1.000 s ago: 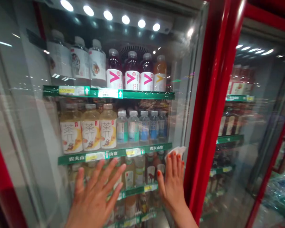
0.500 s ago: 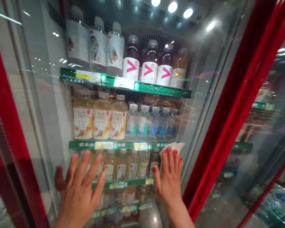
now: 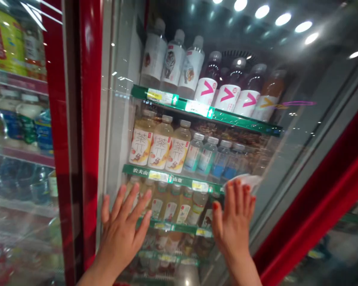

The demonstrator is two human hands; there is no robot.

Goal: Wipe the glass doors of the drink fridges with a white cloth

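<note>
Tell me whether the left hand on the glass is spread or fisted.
Spread: the left hand lies flat against the glass door, all fingers extended and fanned apart.

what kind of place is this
Probably a shop or convenience store: a red-framed glass-door cooler, green shelves with price tags, and rows of bottled tea and water. The left hand and right hand lie flat on its glass.
</note>
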